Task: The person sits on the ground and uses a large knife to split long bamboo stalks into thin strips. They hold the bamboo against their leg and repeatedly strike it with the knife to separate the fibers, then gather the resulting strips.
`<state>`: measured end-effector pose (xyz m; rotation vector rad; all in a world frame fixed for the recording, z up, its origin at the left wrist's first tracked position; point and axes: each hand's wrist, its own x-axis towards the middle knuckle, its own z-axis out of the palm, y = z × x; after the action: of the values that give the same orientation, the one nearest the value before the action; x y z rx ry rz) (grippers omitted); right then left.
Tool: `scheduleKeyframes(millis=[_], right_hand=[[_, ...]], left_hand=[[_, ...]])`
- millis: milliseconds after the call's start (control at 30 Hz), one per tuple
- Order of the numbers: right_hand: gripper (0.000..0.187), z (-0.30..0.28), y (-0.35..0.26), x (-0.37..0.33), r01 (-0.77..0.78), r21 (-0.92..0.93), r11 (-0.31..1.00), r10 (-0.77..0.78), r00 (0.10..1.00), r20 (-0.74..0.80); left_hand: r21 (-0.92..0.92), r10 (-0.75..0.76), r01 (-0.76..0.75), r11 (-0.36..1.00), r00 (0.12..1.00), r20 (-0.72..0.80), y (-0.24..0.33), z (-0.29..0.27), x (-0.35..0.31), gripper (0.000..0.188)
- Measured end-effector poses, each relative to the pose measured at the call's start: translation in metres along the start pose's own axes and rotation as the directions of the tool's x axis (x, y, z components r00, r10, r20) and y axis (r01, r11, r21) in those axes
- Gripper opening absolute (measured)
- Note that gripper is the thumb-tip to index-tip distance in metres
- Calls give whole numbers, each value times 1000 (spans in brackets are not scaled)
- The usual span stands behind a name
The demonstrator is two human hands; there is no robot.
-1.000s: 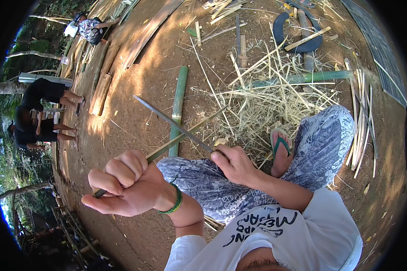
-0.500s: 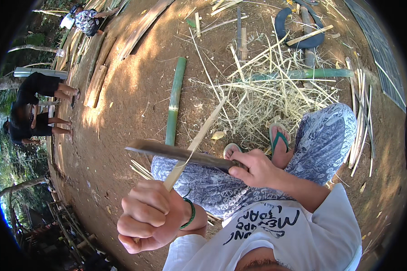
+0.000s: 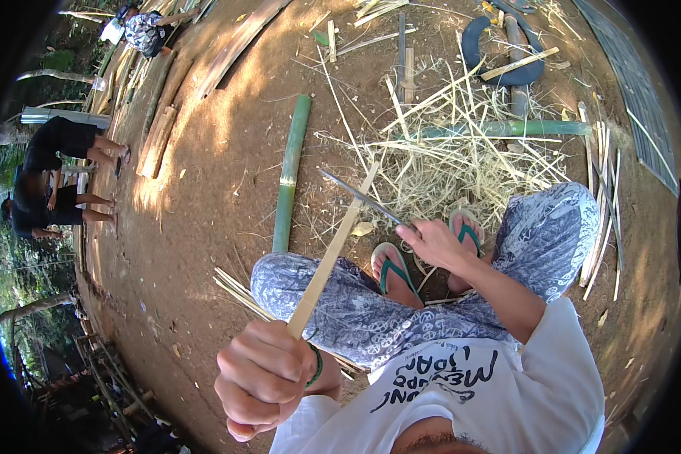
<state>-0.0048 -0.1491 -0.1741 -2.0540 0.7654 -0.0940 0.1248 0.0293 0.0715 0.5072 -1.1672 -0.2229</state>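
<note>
Wrapped in a fist, my left hand (image 3: 265, 374) grips the near end of a pale bamboo strip (image 3: 325, 265). The strip slants away from me, up and to the right, over my left knee. My right hand (image 3: 436, 244) is closed around the handle of a long-bladed knife (image 3: 367, 198). Its dark blade points to the far left and lies across the strip near the far end, seemingly touching it. Most of the handle is hidden in my fingers.
Pale shavings (image 3: 461, 163) heap beyond my feet, with a green bamboo pole (image 3: 537, 127) across them. Another green bamboo length (image 3: 289, 181) lies left of the strip. Split strips (image 3: 601, 204) lie at the right. Two people (image 3: 60, 166) stand at the far left; another person (image 3: 145, 32) is beyond.
The knife has slid along the strip from near my left fist toward its far end, and its blade has turned more edge-on. My left hand has shifted slightly right and nearer to me.
</note>
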Motion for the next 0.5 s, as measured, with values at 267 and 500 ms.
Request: scheduleKeyframes(millis=[267,500], right_hand=[[47,-13,-71,-35,400,310,862,-412,911,-31],[45,-5,-42,-5,125,244,962,-141,989,49]], left_hand=[[-14,106,-108,994,989,-105,-4,-3,-8,47],[-83,159,-168,982,982,-105,-1,-6,-11,46]])
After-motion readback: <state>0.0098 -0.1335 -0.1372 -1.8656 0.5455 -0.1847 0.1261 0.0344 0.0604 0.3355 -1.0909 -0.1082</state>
